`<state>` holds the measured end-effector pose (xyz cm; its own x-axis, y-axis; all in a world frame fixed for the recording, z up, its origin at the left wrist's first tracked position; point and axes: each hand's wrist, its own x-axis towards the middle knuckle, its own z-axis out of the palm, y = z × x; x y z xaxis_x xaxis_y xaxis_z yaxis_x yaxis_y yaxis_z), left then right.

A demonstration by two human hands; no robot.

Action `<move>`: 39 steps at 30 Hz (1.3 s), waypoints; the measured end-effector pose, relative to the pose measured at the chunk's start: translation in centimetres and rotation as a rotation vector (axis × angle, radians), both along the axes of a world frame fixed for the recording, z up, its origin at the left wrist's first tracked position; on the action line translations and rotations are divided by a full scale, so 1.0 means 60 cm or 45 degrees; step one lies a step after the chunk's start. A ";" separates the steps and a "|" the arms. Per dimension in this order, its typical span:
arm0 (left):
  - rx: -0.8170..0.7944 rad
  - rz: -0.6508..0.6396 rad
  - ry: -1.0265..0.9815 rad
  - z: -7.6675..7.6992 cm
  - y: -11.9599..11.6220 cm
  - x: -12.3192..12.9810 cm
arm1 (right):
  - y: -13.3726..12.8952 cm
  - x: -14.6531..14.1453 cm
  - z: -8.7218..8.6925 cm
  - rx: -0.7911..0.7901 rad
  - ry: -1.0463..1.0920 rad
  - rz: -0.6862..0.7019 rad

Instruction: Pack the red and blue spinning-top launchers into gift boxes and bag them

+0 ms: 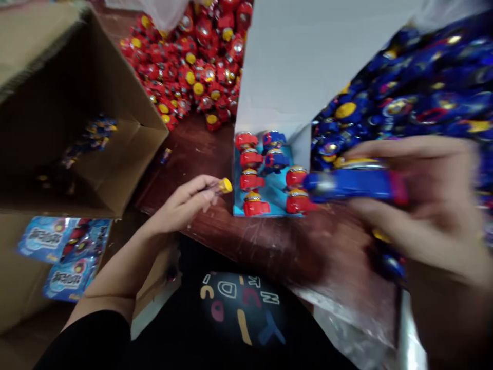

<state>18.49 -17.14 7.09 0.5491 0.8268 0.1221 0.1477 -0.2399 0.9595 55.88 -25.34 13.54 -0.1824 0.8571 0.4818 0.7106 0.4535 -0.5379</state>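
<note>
My left hand [185, 203] is closed around a small tube with a yellow cap [225, 185], just left of the display box. My right hand [435, 200], blurred by motion, grips a blue toy [356, 184] with a silver end and a red part near the palm. That toy's silver end is at the box's right edge, beside two red toys [297, 200]; whether it touches them I cannot tell. Inside the display box [275, 200], which has a light blue floor, several red toys [251, 180] form a left column. Two blue toys [276, 158] stand next to them at the back.
Behind the box rises its white lid [308, 61]. A heap of red toys [200, 67] lies back left, and blue toys [419, 97] are piled right. At left a cardboard carton [131, 139] holds small tubes; printed blue packs [69, 280] lie below. One tube [165, 156] rests on the brown table [200, 149].
</note>
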 end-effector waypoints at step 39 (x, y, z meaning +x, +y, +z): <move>1.299 0.060 0.274 -0.063 0.008 0.139 | 0.053 -0.013 0.015 -0.142 0.013 -0.274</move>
<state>26.82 -16.65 3.29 0.6121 0.4073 0.6778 0.3218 -0.9113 0.2569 55.10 -22.16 14.41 0.0146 0.9238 0.3825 0.7785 0.2296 -0.5841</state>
